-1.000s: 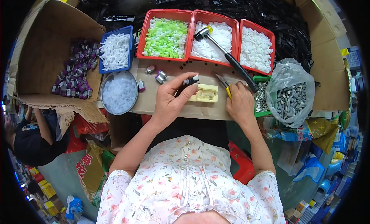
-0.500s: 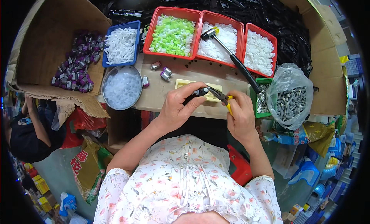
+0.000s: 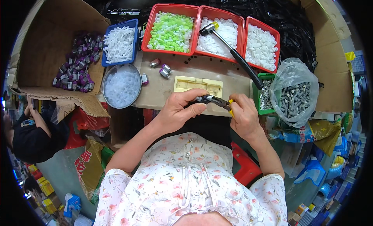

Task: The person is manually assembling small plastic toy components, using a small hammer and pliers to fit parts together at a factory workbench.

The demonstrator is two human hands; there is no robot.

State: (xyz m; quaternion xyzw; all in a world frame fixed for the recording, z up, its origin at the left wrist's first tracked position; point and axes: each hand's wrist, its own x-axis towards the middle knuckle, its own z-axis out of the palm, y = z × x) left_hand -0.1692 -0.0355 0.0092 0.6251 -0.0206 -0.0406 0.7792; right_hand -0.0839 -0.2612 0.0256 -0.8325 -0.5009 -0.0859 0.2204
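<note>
Between thumb and fingers, my left hand point(image 3: 179, 110) grips a small black part point(image 3: 198, 100) with a whitish tip. My right hand point(image 3: 244, 114) is closed around the yellow handles of a pair of pliers point(image 3: 220, 102), whose dark jaws reach left and meet the black part's end. Whether the jaws clamp it is too small to tell. Just beyond my hands lies a cream-coloured block with recesses point(image 3: 198, 85). A few small metal motors point(image 3: 165, 70) rest on the table to its left.
Red bins of green-and-white pieces point(image 3: 171, 33) and white pieces line the back, a hammer point(image 3: 237, 57) lying across them. Left stand a blue bin point(image 3: 120, 43), a round bowl point(image 3: 122, 86) and a carton of purple-ended motors point(image 3: 79, 62). Right are a green bin point(image 3: 265, 94) and bag point(image 3: 293, 94).
Both hands, with the black part and the pliers, have come slightly nearer my body. The pliers now lie more level, and more of the cream block shows.
</note>
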